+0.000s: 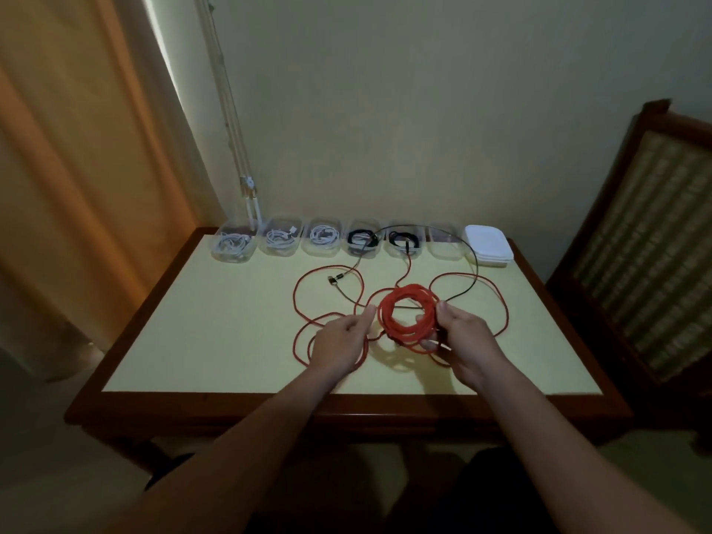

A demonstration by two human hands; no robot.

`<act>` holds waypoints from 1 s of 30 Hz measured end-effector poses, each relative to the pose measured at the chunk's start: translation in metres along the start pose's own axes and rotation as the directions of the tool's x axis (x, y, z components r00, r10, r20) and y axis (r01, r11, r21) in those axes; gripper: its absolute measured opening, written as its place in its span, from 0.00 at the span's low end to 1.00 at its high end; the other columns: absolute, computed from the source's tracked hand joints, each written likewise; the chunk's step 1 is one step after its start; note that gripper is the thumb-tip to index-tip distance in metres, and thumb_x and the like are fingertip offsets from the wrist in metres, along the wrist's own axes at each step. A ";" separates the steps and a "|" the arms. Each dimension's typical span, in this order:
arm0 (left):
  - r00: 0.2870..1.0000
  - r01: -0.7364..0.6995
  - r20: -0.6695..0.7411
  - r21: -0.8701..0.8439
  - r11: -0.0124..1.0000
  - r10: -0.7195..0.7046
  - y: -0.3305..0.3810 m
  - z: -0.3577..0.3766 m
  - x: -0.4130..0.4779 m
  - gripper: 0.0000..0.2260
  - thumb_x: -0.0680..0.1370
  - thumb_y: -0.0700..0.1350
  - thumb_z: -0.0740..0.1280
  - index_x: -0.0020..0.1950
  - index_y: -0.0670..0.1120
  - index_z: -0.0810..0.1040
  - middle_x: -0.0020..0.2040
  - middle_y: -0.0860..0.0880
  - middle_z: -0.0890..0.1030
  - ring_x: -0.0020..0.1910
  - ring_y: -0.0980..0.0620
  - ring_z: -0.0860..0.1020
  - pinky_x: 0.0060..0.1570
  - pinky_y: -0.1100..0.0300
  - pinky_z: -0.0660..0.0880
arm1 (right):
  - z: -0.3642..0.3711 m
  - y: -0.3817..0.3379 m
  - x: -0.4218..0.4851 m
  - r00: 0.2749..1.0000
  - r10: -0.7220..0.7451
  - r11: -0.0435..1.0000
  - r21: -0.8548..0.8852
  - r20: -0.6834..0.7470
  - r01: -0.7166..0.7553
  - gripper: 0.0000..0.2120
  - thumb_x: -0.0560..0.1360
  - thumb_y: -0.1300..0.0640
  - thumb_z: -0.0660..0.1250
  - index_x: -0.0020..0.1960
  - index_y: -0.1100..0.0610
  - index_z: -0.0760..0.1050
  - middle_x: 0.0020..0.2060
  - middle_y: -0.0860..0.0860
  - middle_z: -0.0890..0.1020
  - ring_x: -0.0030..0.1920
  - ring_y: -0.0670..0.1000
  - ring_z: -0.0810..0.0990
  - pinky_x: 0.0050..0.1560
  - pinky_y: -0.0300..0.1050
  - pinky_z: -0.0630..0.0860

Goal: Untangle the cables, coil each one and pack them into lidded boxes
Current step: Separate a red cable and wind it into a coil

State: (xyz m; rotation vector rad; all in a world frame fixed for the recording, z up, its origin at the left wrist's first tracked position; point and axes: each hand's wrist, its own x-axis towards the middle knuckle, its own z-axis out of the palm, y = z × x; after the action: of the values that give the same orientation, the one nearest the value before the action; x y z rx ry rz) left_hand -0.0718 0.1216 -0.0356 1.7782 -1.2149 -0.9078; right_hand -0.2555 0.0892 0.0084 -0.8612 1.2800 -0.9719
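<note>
Gripping the red coil [408, 314] at its right edge, the right hand [462, 341] holds it raised just off the desk [192, 341], a pale top framed in dark wood. The left hand [343, 341] reaches to the coil's left side; whether it pinches a strand I cannot tell. Loose red loops [296, 302] and a thin black cable [476, 264] sprawl around them. Six clear boxes [321, 240] line the far edge, five holding coiled cables, beside stacked white lids [489, 244]. An orange curtain [77, 186] hangs left, and a cane-backed chair [647, 225] stands right.
</note>
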 end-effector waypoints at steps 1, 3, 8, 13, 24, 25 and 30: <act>0.999 -0.046 0.003 0.103 0.994 0.046 -0.007 0.000 0.012 0.29 0.77 0.72 0.56 0.55 0.51 0.84 0.52 0.55 0.85 0.55 0.53 0.80 0.54 0.58 0.75 | -0.004 -0.001 0.013 1.000 0.023 1.000 0.005 0.000 -0.023 0.15 0.86 0.55 0.58 0.59 0.64 0.79 0.28 0.51 0.81 0.29 0.49 0.77 0.29 0.39 0.77; 0.997 -0.077 0.013 0.249 0.965 0.076 -0.019 -0.001 0.037 0.31 0.77 0.70 0.57 0.68 0.49 0.78 0.64 0.53 0.81 0.64 0.51 0.77 0.63 0.56 0.71 | -0.010 0.000 0.044 0.998 0.060 0.998 0.016 -0.016 -0.060 0.16 0.85 0.55 0.58 0.60 0.64 0.80 0.30 0.52 0.81 0.32 0.50 0.77 0.31 0.40 0.78; 0.979 -0.194 0.044 0.502 0.843 0.199 -0.049 0.007 0.100 0.36 0.78 0.69 0.60 0.77 0.46 0.65 0.74 0.47 0.71 0.73 0.47 0.68 0.70 0.47 0.65 | -0.018 -0.001 0.111 0.995 0.089 0.994 0.069 -0.045 -0.086 0.12 0.85 0.55 0.59 0.60 0.58 0.79 0.45 0.55 0.88 0.44 0.53 0.87 0.42 0.47 0.82; 0.951 -0.285 0.109 0.673 0.683 0.289 -0.065 0.018 0.170 0.44 0.75 0.74 0.51 0.79 0.44 0.61 0.80 0.45 0.61 0.78 0.43 0.59 0.72 0.43 0.62 | -0.015 -0.018 0.176 0.996 0.067 0.997 0.045 -0.061 -0.064 0.10 0.85 0.57 0.60 0.56 0.59 0.79 0.42 0.54 0.87 0.40 0.53 0.86 0.37 0.47 0.82; 0.926 -0.358 0.186 0.711 0.605 0.329 -0.106 0.026 0.245 0.45 0.75 0.74 0.52 0.83 0.49 0.45 0.83 0.50 0.45 0.81 0.48 0.43 0.78 0.48 0.42 | -0.011 -0.070 0.310 0.699 -0.674 0.259 -0.811 0.237 0.525 0.10 0.81 0.56 0.66 0.58 0.58 0.84 0.46 0.56 0.86 0.48 0.57 0.84 0.50 0.52 0.77; 0.924 -0.361 0.177 0.703 0.613 0.340 -0.107 0.027 0.246 0.45 0.75 0.74 0.53 0.83 0.49 0.45 0.83 0.50 0.45 0.81 0.49 0.43 0.78 0.49 0.42 | -0.010 -0.073 0.321 0.666 -0.675 0.134 -0.835 0.318 0.533 0.10 0.82 0.56 0.65 0.58 0.58 0.84 0.45 0.57 0.86 0.46 0.57 0.83 0.48 0.51 0.76; 0.919 -0.353 0.142 0.709 0.611 0.367 -0.108 0.027 0.245 0.47 0.72 0.76 0.50 0.82 0.49 0.43 0.83 0.50 0.43 0.81 0.49 0.42 0.79 0.49 0.42 | 0.001 -0.067 0.361 0.599 -0.488 -0.360 -0.771 0.635 0.525 0.17 0.75 0.65 0.70 0.63 0.56 0.81 0.46 0.61 0.83 0.45 0.63 0.81 0.44 0.52 0.78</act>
State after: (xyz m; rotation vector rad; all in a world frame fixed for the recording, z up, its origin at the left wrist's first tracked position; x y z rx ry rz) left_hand 0.0167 -0.0916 -0.1748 1.9778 -2.0280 -0.1374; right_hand -0.2505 -0.2706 -0.0615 -2.9730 1.4387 -0.4118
